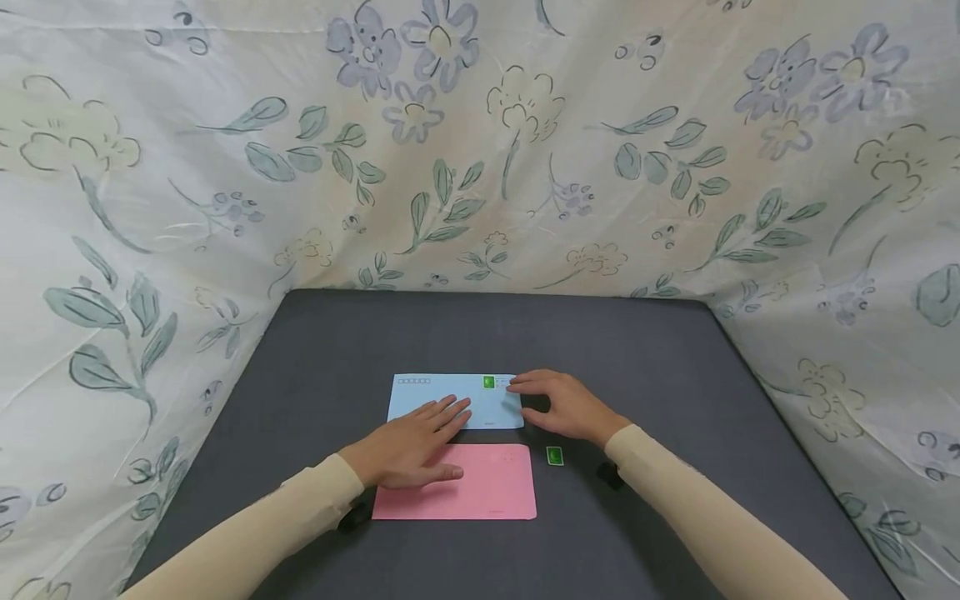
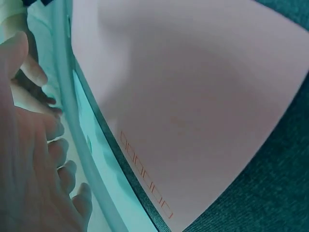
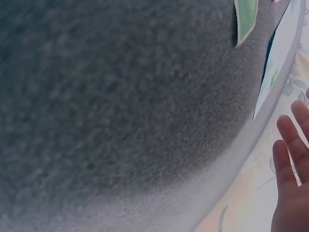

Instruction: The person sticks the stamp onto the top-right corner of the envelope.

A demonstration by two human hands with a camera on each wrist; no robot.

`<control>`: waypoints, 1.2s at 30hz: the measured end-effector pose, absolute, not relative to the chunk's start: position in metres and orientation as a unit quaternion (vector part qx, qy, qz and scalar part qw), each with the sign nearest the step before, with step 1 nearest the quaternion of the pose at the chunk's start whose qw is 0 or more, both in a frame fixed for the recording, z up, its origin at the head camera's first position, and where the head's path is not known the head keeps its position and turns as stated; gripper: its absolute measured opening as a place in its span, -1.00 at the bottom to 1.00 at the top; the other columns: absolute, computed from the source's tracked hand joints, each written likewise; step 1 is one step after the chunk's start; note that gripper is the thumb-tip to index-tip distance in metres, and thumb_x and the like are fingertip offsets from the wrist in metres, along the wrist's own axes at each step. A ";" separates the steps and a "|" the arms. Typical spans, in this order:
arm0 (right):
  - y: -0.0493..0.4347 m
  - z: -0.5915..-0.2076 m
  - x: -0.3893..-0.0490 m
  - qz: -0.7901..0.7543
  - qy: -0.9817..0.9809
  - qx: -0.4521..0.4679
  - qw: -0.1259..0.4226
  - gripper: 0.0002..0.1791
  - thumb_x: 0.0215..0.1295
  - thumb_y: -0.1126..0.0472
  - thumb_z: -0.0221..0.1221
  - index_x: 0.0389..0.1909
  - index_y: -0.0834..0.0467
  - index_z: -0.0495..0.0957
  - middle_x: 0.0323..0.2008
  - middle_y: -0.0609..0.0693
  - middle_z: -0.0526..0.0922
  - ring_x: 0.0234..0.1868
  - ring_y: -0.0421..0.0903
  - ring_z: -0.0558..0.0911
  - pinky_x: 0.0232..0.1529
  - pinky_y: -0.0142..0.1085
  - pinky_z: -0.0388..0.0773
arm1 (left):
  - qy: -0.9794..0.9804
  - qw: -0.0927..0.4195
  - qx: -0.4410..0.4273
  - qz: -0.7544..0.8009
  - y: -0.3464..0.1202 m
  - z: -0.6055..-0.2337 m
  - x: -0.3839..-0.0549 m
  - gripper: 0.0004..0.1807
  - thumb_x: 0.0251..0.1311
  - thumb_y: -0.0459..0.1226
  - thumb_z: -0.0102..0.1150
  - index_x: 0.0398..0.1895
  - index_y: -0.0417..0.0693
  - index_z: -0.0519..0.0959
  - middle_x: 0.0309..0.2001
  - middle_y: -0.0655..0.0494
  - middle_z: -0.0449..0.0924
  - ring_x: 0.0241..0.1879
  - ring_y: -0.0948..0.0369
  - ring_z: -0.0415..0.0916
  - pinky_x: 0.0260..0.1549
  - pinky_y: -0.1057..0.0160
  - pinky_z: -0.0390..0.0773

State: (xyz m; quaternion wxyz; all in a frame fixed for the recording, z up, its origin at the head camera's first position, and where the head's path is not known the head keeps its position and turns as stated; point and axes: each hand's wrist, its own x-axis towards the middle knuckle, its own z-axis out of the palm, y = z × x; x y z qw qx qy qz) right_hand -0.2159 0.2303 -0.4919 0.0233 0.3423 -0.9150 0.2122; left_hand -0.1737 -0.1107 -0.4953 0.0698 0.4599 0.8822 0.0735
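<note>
A light blue envelope (image 1: 442, 396) lies on the grey tabletop with a green stamp (image 1: 489, 382) near its upper right corner. Over its lower left part reach the outstretched fingers of my left hand (image 1: 417, 447), whose palm is above a pink envelope (image 1: 495, 483). Whether the left fingers touch the paper cannot be told. My right hand (image 1: 564, 406) is at the blue envelope's right end, fingertips by the stamp and thumb by the edge. Straight, slightly spread fingers of the right hand (image 3: 292, 164) show in the right wrist view. Neither hand grips anything.
A second green stamp (image 1: 554, 456) lies on the grey tabletop (image 1: 480, 333), right of the pink envelope. In the left wrist view, the pink envelope (image 2: 203, 111) shows a row of small boxes. Floral cloth (image 1: 480, 208) hangs behind and beside the table.
</note>
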 end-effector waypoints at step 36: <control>0.302 -0.496 -0.205 0.296 -0.921 0.251 0.017 -0.56 0.45 0.15 0.41 0.31 0.02 0.73 0.26 -0.09 0.73 0.34 0.06 0.64 0.37 0.22 0.51 | 0.880 0.071 0.461 0.088 -0.119 -0.505 -0.157 0.03 0.55 0.38 -0.13 0.78 -0.12 0.03 0.77 0.00 -0.12 0.73 -0.01 -0.21 0.65 -0.04 -0.03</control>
